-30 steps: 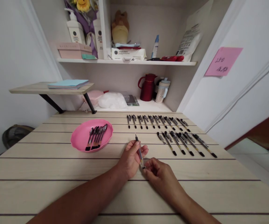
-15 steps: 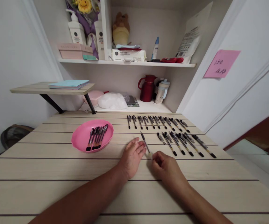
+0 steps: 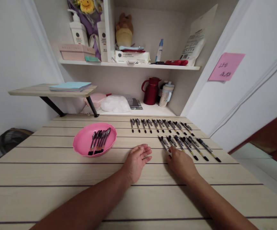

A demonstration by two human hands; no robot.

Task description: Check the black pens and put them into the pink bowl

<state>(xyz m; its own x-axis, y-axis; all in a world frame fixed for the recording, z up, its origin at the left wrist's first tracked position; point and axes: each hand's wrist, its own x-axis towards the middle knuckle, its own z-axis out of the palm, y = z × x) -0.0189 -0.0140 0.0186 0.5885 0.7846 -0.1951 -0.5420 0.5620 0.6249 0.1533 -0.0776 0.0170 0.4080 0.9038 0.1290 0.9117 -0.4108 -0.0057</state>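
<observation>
My left hand (image 3: 137, 160) rests on the wooden table (image 3: 57, 179) with its fingers spread and nothing in it. To its right, my right hand (image 3: 181, 163) lies knuckles up, its fingertips pinched on the near end of a black pen (image 3: 163, 144). That pen lies at the left end of the near row of pens (image 3: 191, 146). A second, longer row of pens (image 3: 160, 125) lies farther back. Left of my hands stands a pink bowl (image 3: 81, 145) with several pens (image 3: 100, 140) in it.
Behind the table a recess holds a red jug (image 3: 151, 90), a lidded cup (image 3: 166, 93) and a white bundle (image 3: 115, 103). A small raised shelf (image 3: 33, 91) carries blue books. A pink note (image 3: 226, 66) hangs on the right wall.
My left hand let go of the pen and opened. My right hand carried the pen to the right and set it down at the left end of the near row.
</observation>
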